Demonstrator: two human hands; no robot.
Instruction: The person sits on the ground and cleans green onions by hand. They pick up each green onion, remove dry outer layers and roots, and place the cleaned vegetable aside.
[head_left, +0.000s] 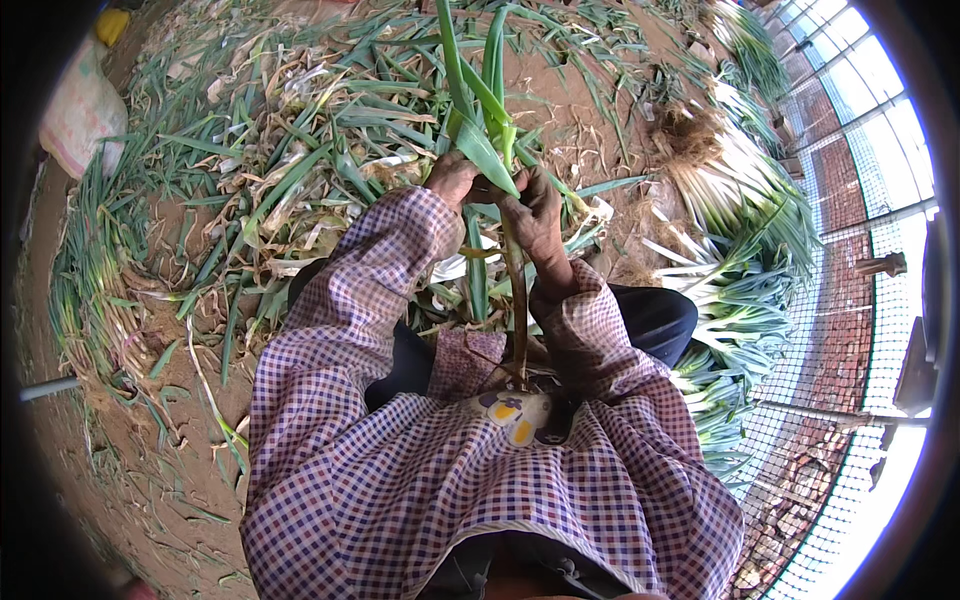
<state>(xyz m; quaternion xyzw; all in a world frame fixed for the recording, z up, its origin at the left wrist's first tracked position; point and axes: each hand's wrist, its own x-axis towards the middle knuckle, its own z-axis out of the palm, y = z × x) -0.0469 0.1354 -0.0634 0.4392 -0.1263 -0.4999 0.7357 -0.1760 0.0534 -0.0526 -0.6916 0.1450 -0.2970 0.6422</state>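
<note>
Both hands meet around the upper stalk of a large green onion (514, 277) in front of my chest. Its broad green leaves rise beyond the hands, and its brownish lower stalk hangs toward my lap. My right hand (534, 214) has its fingers curled on the stalk just below a folded leaf. My left hand (452, 180) is at the base of the leaves, its fingertips partly hidden behind that leaf. Stripped leaves and husks (300, 165) lie heaped on the soil around and beyond the hands.
Bundles of green onions with white stalks and roots (712, 176) line the right side, beside a mesh fence (817, 300) and bricks. More unpeeled green onions (97, 300) lie at left, near a pale woven sack (82, 112). My bent knee (656, 319) is close to the right-hand bundles.
</note>
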